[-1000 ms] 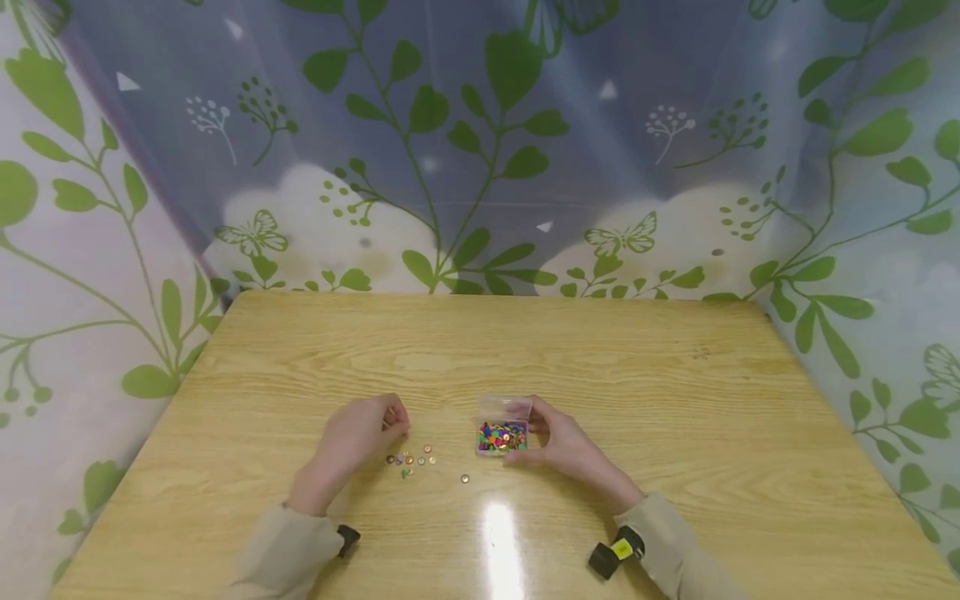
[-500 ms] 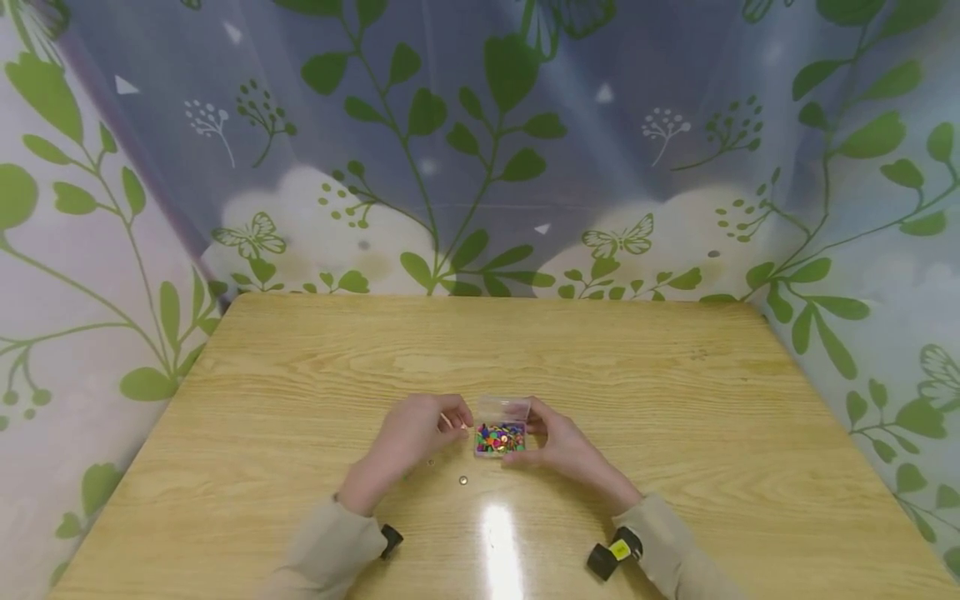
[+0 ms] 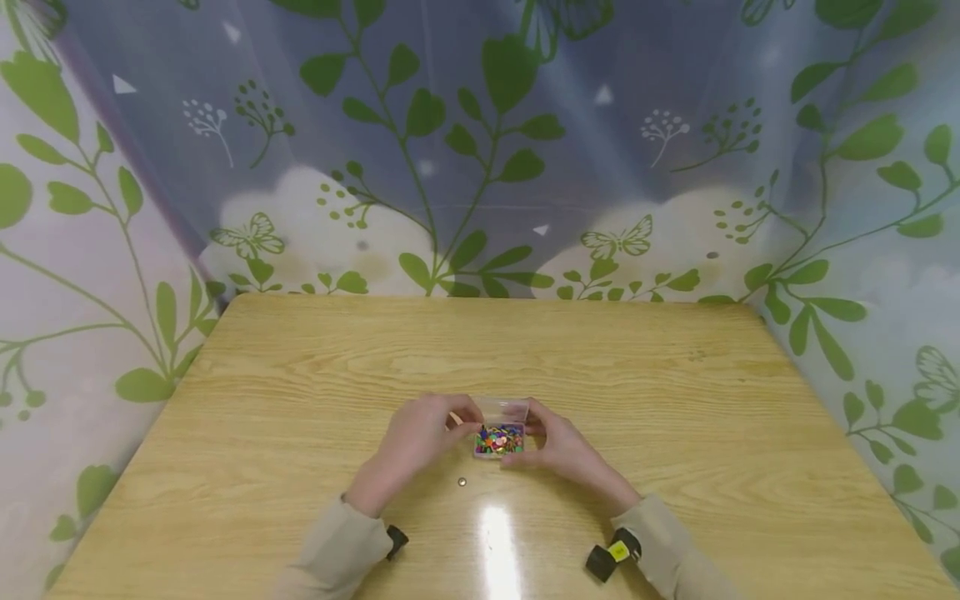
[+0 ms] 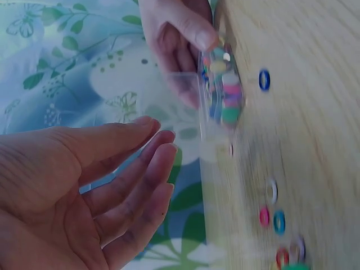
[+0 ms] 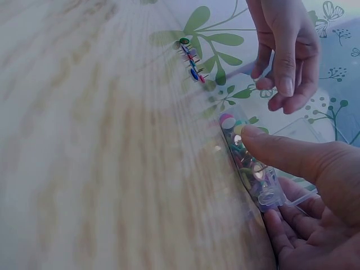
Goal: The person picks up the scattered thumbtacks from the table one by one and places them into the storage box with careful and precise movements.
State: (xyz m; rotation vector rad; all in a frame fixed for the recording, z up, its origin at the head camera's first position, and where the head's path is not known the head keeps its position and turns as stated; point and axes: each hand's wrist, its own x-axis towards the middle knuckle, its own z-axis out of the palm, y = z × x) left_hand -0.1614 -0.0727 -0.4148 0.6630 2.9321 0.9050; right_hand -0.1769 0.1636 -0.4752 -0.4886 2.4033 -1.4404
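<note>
A small clear plastic box (image 3: 489,456) with its lid raised stands mid-table, filled with colourful thumbtacks (image 3: 501,438). My right hand (image 3: 558,446) grips the box's right end, thumb along the front and fingers behind. At the box's left edge is my left hand (image 3: 420,437), its thumb and fingertips beside the rim. In the left wrist view, the left fingers (image 4: 160,163) are loosely bent, with nothing visible between them. One thumbtack (image 3: 462,482) lies in front of the box. More loose thumbtacks (image 4: 279,222) lie on the table, hidden behind the left hand in the head view.
The wooden table (image 3: 637,358) reaches back to a leaf-patterned curtain (image 3: 480,167), with more patterned cloth at both sides. The clear lid (image 3: 501,408) stands up at the back of the box. A bright reflection shines on the tabletop near the front.
My left hand has moved right, from beside the scattered thumbtacks to the box's left edge, and now covers the scattered ones from above. The right hand stays on the box.
</note>
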